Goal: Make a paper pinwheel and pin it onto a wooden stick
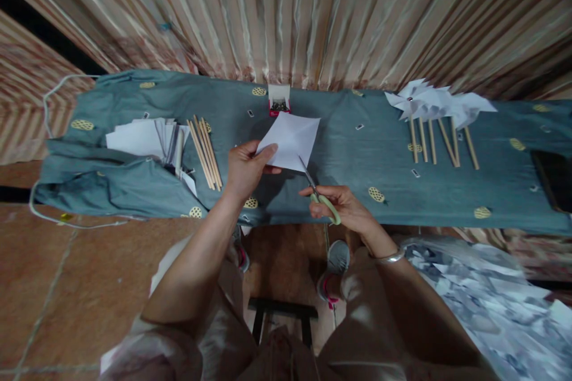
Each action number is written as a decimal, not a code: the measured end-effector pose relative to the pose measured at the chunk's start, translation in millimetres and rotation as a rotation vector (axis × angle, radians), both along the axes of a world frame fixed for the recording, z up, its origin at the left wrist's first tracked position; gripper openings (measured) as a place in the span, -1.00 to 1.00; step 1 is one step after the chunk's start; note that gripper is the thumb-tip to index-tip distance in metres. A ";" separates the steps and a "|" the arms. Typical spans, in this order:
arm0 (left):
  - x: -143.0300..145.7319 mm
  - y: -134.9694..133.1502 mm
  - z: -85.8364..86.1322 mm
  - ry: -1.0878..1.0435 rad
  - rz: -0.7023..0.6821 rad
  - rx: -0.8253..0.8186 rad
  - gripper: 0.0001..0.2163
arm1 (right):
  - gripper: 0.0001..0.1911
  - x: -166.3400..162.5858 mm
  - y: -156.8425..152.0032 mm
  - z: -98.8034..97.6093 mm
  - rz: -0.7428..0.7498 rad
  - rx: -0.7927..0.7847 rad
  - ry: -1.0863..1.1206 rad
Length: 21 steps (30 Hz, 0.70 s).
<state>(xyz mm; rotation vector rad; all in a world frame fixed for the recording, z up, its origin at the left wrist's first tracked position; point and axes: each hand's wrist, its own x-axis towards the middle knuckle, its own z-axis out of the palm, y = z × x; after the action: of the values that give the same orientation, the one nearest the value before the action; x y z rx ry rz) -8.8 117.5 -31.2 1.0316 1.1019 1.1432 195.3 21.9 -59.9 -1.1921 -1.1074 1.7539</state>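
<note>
A square sheet of white paper (pixel 292 137) with faint crease lines is held up above the cloth-covered table. My left hand (pixel 248 168) pinches its left corner, thumb on top and fingers underneath. In my right hand (pixel 342 205) is a pair of scissors (pixel 329 207) with pale green handles. Their blades point up and left and meet the paper near its lower right edge. Whether the blades are parted is too small to tell. Just behind the paper stands a small open red and white box (pixel 279 101) with small dark metallic pieces inside.
Several wooden sticks (pixel 203 152) lie left of my hands, beside a stack of white paper (pixel 136 138). Several white paper pinwheels (pixel 429 101) on sticks rest at the right. A dark phone-like object (pixel 552 180) lies at the far right. A bag of paper pieces (pixel 500 303) stands below the table's right side.
</note>
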 end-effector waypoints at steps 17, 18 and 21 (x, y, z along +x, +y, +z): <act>0.1 -0.8 -0.1 0.005 -0.012 -0.016 -0.63 | -0.57 -5.0 2.4 5.6 -0.049 -0.080 0.051; 0.6 -1.4 -0.1 0.005 -0.017 -0.021 -0.63 | -0.56 -4.7 2.4 5.6 -0.047 -0.076 0.050; 2.7 -3.0 -1.0 0.006 -0.034 -0.033 -0.64 | -0.52 -4.1 2.4 4.5 -0.049 -0.064 0.050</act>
<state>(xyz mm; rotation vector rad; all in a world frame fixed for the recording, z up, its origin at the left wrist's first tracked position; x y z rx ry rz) -6.2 114.5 -32.2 1.0248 1.1003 1.0925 191.2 24.4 -55.4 -1.1970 -0.9918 1.7839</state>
